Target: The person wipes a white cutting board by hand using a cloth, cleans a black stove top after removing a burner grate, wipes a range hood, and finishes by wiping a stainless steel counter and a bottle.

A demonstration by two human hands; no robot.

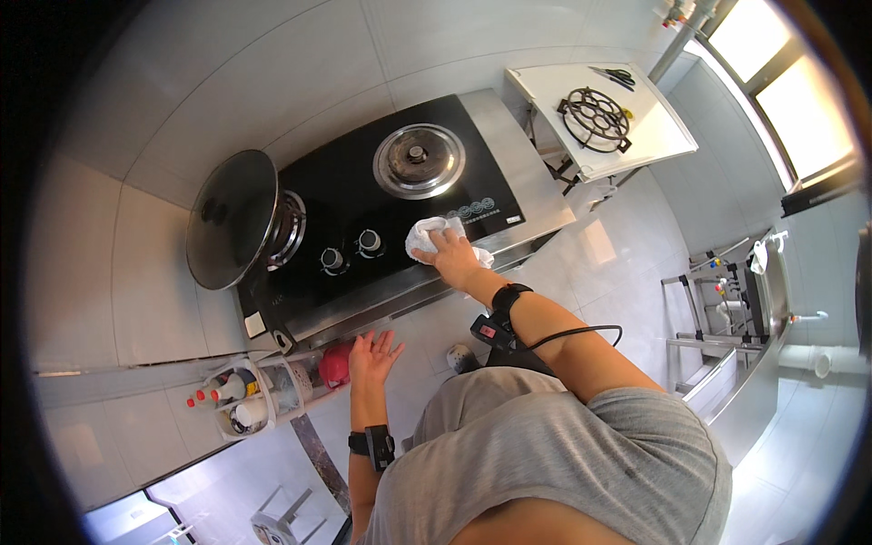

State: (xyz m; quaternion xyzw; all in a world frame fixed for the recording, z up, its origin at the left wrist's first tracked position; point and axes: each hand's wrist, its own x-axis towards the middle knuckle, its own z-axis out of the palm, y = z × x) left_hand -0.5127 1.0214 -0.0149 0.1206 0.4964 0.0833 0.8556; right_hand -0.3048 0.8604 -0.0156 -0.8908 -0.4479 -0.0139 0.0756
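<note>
My right hand (pixel 451 257) presses a white cloth (pixel 424 240) onto the front of a black glass gas cooktop (pixel 340 228), to the right of two control knobs (pixel 351 251). My left hand (pixel 372 355) holds nothing; its palm faces up with the fingers apart, in front of the cooktop's steel front edge. The right burner (pixel 417 158) has a round metal ring and no pan support on it. Over the left burner (pixel 289 228) a wok with a glass lid (pixel 235 219) stands, partly hiding that burner.
A white folding table (pixel 654 129) at the back right bears a cast-iron pan support (pixel 598 120) and black-handled scissors (pixel 616 77). A rack of bottles (pixel 235 387) and a red container (pixel 335 366) stand at left. At right is a steel sink unit (pixel 746 381).
</note>
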